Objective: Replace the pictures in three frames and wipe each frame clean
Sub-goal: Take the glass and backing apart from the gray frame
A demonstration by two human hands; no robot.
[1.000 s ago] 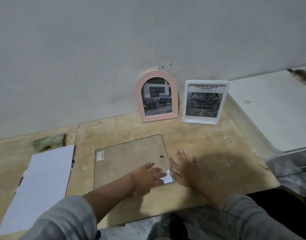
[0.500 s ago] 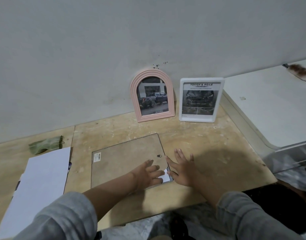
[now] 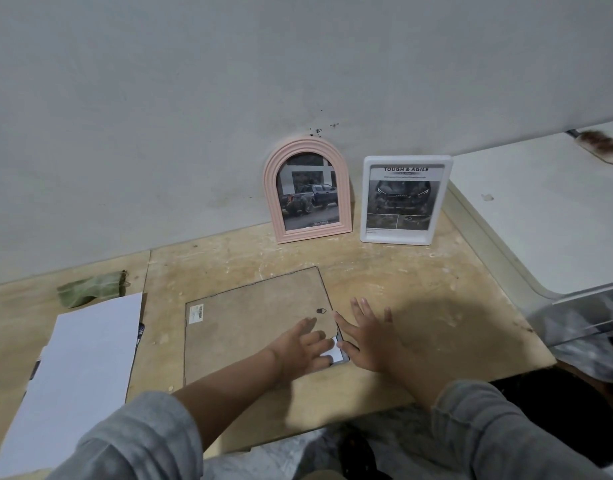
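A single head-worn wide-angle view looks forward and steeply down from above the near edge of the worktop (image 3: 384, 271), facing the grey wall (image 3: 229, 98) behind it. Both hands (image 3: 305, 348) sit close, low in the centre; straight edges bow outward.

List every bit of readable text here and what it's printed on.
"TOUGH & AGILE": heading of the picture in the white frame.
"TOYOTA": bottom of the picture in the pink frame.
Smaller print under the white frame's heading: too small to read.
Sticker on the flat frame's back: unreadable.
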